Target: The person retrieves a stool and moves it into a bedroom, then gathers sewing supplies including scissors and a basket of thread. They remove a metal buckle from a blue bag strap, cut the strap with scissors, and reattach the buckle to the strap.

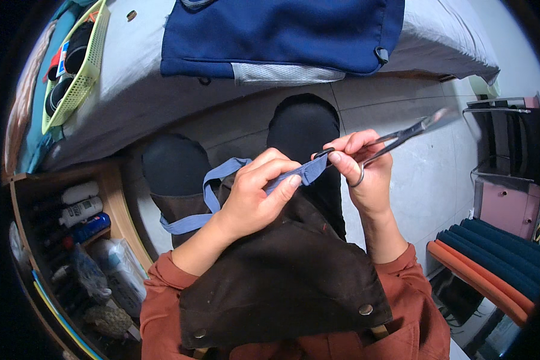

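My left hand is closed on a blue webbing strap, thumb on top near the folded end. From that hand the strap loops back over my lap to the left. At its end sits a small black fitting, perhaps a buckle or hook; its exact shape is partly hidden by fingers. My right hand pinches at this black fitting with thumb and forefinger. The same hand holds dark-handled scissors, their blades pointing away to the upper right, the tip blurred.
A dark blue fabric bag lies on the grey-covered bed ahead. On the bed's left stands a yellow-green basket. A wooden shelf with bottles is at left; teal and orange padded pieces are at right. A brown apron covers my lap.
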A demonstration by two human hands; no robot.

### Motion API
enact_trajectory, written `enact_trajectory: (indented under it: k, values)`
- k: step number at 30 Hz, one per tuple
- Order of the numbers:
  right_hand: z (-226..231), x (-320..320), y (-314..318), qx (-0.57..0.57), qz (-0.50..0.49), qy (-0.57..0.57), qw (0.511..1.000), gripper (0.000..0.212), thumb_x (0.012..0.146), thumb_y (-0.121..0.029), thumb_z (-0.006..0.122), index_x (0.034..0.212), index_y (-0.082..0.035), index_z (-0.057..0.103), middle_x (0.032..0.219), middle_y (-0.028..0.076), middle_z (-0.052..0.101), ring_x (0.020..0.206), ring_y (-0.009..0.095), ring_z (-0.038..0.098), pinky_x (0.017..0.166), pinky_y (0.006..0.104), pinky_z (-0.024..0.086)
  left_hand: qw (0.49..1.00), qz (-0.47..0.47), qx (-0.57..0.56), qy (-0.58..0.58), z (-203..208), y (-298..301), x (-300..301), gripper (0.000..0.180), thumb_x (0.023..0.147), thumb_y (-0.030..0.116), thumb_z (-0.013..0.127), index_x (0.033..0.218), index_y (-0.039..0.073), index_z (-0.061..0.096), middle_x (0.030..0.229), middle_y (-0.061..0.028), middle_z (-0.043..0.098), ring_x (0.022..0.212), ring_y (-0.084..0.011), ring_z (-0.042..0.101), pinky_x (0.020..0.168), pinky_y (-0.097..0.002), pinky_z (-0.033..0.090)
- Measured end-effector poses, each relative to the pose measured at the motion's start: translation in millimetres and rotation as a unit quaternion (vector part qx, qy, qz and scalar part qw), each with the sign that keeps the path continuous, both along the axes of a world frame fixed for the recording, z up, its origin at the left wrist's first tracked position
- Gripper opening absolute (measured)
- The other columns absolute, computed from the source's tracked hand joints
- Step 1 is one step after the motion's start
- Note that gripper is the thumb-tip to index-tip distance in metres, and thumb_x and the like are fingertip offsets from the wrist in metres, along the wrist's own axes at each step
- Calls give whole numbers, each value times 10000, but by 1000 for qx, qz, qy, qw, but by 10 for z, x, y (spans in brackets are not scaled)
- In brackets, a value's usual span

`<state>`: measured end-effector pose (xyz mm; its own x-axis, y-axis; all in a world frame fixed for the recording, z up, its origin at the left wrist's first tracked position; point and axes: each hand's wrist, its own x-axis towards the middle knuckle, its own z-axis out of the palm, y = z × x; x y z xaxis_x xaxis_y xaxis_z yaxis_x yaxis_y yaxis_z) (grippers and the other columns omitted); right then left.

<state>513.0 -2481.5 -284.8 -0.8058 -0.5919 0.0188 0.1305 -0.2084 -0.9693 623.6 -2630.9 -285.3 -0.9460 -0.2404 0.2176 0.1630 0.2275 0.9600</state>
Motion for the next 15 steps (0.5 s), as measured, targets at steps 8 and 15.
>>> enact_trajectory:
  k: [8, 15]
  values:
    - [41, 77, -144, 86, -35, 44, 995, 220, 732, 54, 616, 860, -32, 459, 769, 88, 563, 658, 143, 574, 610, 257, 488, 958, 48, 217, -181, -6, -20, 63, 152, 815, 113, 570, 905, -8, 579, 792, 0, 531, 721, -54, 476, 640, -197, 386]
    - [-46, 200, -221, 83, -36, -13, 996, 245, 731, 9, 642, 887, -36, 460, 849, 107, 567, 699, 142, 574, 614, 234, 478, 983, 73, 127, -109, -103, -28, 105, 160, 808, 109, 577, 916, -8, 580, 775, -20, 510, 692, -74, 476, 624, -204, 384]
